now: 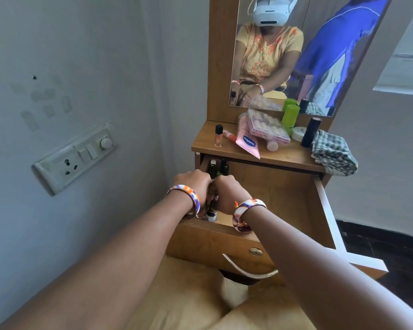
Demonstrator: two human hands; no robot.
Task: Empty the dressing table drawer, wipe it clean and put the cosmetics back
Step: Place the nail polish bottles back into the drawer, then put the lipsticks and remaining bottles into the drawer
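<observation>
Hands, left (193, 184) and right (227, 190), both curl around a small dark upright bottle (210, 215) at the open wooden drawer's (284, 194) nine-o'clock side.

Bedroom: mirrored dressing table (260, 153), cosmetics.

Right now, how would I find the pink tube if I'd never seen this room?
Look at the wooden dressing table under the mirror. On its top, near the middle, the pink tube lies flat with its end poking over the front edge, above the open drawer. It is the only one with a blue oval label; the clear box leaning on it holds small round things.
</observation>
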